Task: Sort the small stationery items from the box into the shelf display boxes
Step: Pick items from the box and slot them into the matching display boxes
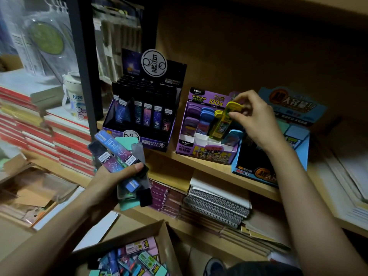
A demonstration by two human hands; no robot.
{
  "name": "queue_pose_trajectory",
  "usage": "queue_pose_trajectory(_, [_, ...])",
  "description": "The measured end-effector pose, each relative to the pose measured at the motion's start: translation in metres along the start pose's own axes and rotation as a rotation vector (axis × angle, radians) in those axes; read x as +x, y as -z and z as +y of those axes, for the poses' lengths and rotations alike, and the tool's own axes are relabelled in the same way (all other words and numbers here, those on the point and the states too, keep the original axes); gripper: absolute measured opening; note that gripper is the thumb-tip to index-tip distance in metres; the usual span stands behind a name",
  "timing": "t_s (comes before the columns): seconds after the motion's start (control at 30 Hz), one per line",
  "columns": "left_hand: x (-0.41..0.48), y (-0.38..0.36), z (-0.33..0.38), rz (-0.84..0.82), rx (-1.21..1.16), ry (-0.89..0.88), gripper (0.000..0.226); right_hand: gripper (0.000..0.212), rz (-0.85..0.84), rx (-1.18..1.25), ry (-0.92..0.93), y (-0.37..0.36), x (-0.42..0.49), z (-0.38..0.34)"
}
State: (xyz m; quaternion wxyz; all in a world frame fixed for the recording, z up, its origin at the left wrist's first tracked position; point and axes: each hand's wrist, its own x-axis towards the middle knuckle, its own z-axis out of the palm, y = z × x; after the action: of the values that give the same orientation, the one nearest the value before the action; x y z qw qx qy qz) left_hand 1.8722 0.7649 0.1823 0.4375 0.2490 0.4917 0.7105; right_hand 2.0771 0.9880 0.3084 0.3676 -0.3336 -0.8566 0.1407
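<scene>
Dim wooden shelf (pixel 179 159) of stationery before you.
Your right hand (pixel 256 124) pinches a yellow lead case (pixel 223 120) at the purple display box (pixel 207 151); your left hand (pixel 111 178) grips several starry lead tubes (pixel 113 154); the cardboard box (pixel 165 242) sits below.

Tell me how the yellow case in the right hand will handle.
The yellow case is probably stiff and light: the right hand pinches it near its top alone, without sagging. Its translucent plastic may be slippery. Tall and narrow, it would likely tip unless seated in a slot of the purple display box.
</scene>
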Motion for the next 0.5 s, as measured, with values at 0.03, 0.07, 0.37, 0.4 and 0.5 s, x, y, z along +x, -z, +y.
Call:
queue_pose_trajectory(0.03, [0.000,0.000,0.000,-0.005,0.012,0.000,0.041,0.027,-0.011,-0.016,-0.004,-0.004,0.000,0.001])
queue_pose_trajectory(0.07, [-0.001,0.000,0.001,-0.012,0.028,0.003,0.050,0.026,-0.016,-0.039,-0.002,-0.007,0.000,0.002])
queue_pose_trajectory(0.37, [-0.004,-0.004,0.001,0.002,0.080,0.036,0.095,0.022,-0.019,-0.255,-0.052,-0.026,0.005,0.004])
queue_pose_trajectory(0.4, [-0.005,-0.005,0.001,0.001,0.078,0.037,0.097,0.022,-0.025,-0.268,-0.056,-0.027,0.005,0.003])
queue_pose_trajectory(0.5, [-0.007,-0.007,0.004,0.000,0.084,0.027,0.100,0.025,-0.033,-0.288,-0.049,-0.024,0.003,-0.004])
